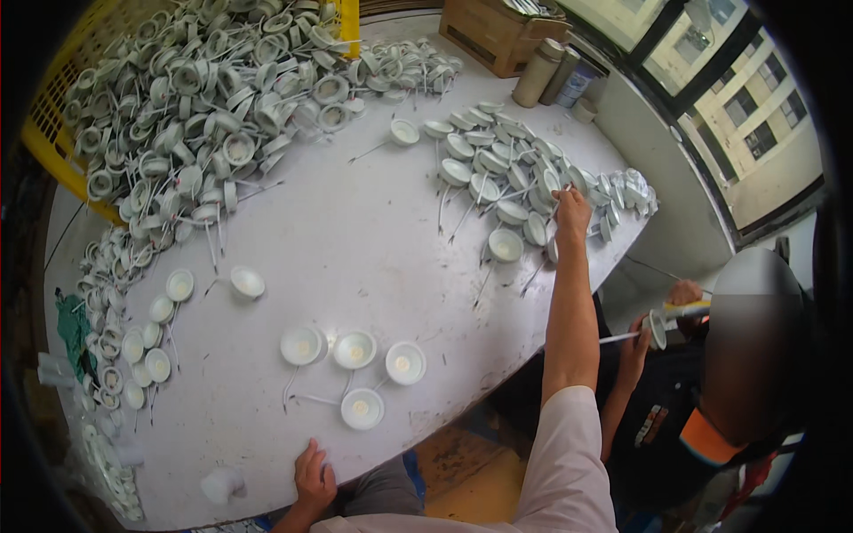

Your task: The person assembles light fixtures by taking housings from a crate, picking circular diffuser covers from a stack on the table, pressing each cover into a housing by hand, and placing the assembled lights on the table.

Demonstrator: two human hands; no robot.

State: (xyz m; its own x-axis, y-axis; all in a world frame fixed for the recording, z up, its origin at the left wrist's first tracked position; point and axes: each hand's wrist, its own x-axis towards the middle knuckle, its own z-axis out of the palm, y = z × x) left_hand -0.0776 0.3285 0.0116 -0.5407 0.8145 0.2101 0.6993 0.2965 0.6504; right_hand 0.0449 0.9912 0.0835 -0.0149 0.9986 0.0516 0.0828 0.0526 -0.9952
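My right hand (573, 216) reaches far across the table, its fingers pinched at a white round downlight (578, 180) in the right-hand pile. Several more downlights with thin white wires crowd around it, one of them a cup-shaped downlight (506, 245) facing up. My left hand (314, 477) rests at the table's near edge, holding nothing, its fingers loosely bent and apart. Beyond it, a group of face-up downlights shows yellowish centres, among them a nearest downlight (362, 409). A translucent white piece (222, 485) lies to the left of that hand.
A yellow crate (71, 147) spills a heap of downlight rings (191, 107) over the far left. Smaller downlights line the left edge. A cardboard box (498, 35) and canisters (539, 73) stand at the back. On the right, a co-worker's hand (633, 351) holds a downlight (656, 330).
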